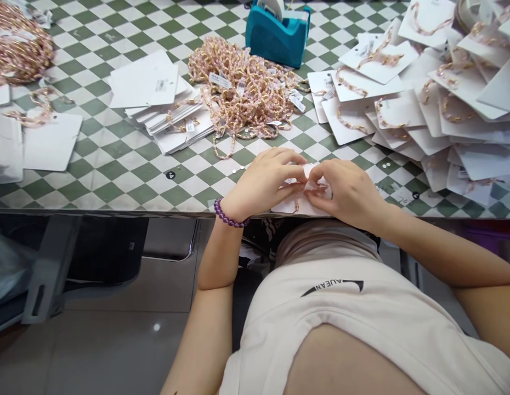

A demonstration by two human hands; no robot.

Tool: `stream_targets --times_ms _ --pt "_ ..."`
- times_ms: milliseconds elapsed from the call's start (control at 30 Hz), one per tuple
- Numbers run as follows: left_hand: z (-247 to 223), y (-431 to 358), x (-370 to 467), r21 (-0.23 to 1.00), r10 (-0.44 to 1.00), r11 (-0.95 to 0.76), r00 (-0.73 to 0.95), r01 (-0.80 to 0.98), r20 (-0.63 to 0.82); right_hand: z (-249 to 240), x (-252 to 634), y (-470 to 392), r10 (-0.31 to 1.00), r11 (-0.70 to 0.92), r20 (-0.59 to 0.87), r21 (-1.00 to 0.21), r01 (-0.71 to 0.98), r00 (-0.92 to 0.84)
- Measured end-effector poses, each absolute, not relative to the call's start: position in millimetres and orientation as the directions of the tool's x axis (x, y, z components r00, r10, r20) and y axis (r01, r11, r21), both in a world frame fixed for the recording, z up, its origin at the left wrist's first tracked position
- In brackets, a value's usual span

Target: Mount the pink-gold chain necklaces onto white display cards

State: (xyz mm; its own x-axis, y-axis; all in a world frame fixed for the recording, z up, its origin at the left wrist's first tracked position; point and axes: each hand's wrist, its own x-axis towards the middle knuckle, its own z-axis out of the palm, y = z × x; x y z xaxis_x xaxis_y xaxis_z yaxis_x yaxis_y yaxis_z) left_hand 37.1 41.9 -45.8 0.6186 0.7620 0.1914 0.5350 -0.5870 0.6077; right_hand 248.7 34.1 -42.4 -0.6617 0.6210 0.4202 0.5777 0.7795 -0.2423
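Card [298, 205] at table edge [115, 211] (fingers [294, 174] pinching)

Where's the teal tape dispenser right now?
In the head view, the teal tape dispenser stands at the far edge of the checkered table, just behind the loose pile of pink-and-gold chains.

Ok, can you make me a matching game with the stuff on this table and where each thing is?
Things:
1. tape dispenser
2. loose pile of chains
3. carded chains heap
4. white card

Places:
A. far right of the table
B. under both hands at the near edge
C. top middle, behind the pile
D. middle of the table

Pairs: 1-C, 2-D, 3-A, 4-B
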Motion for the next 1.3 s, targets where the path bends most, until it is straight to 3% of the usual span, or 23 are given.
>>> stream_targets --times_ms 267,667,933,1300 --pt "-42.2 42.0 40.1 0.621 0.783 -0.563 0.593 0.545 0.19 -42.8 245.4 33.0 0.65 0.752 0.441 -0.261 0.605 -0.618" --pt "-44.8 39.5 43.8 0.624 0.81 -0.543 0.546 0.562 0.213 -44.4 247.6 27.0 0.765 0.644 0.44 -0.515 0.566 -0.471" --pt "-43.8 39.5 43.2 0.639 0.814 -0.532 0.544 0.555 0.205 -51.4 256.0 18.5 0.628 0.743 0.577 -0.244 0.623 -0.523" --pt "-37.3 26.9 45.4 0.564 0.83 -0.53 0.524 0.634 0.192 -58.2 255.5 15.2 0.622 0.732 0.601 -0.217 0.646 -0.502"
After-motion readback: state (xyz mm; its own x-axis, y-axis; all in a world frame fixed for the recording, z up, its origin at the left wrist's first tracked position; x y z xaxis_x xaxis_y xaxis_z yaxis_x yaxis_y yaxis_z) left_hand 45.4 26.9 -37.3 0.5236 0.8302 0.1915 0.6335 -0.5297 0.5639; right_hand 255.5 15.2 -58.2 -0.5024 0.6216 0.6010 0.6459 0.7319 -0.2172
